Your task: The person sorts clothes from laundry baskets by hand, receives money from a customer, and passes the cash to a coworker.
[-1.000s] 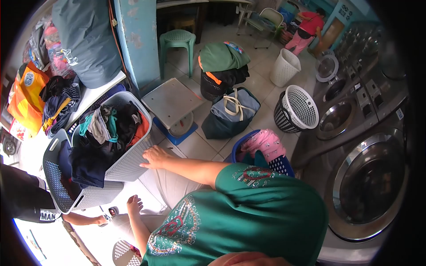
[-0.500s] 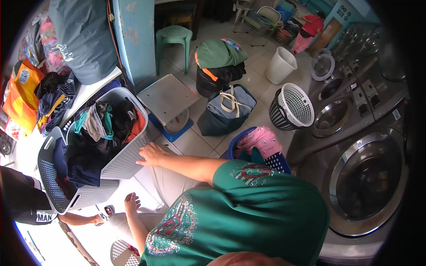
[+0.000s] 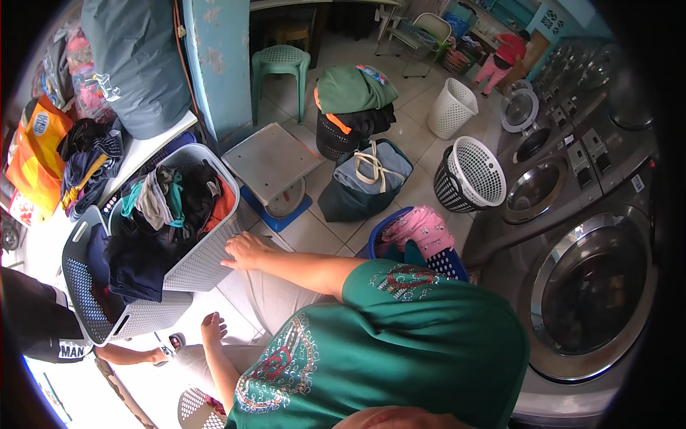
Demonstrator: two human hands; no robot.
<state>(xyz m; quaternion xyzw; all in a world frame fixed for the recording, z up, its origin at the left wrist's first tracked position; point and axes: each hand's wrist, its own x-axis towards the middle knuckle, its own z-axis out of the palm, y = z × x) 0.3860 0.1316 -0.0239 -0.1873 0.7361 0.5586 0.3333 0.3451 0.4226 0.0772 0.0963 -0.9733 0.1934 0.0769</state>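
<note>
My right hand point(image 3: 246, 252) rests on or just above my beige-trousered leg, fingers spread and nothing in it. It is close to the wall of a tall grey laundry basket point(image 3: 204, 261) piled with dark, grey, teal and orange clothes point(image 3: 158, 204). I cannot tell whether the fingertips touch that wall. Lower down, my left hand point(image 3: 213, 327) is above my other leg, with loosely bent fingers apart and nothing visible in them. A second grey basket point(image 3: 146, 314) stands against the first, and a dark navy garment point(image 3: 136, 272) hangs over between them.
A weighing scale point(image 3: 271, 163), a dark bag of clothes point(image 3: 366, 179) and a blue basket point(image 3: 461, 263) with pink cloth stand on the tiles. Washing machines point(image 3: 586, 286) line the right. Another person's leg point(image 3: 128, 353) is at lower left; a person in red point(image 3: 507, 53) stands far back.
The person in red at the back has shifted and stands more upright. Both my hands and the baskets look practically unmoved.
</note>
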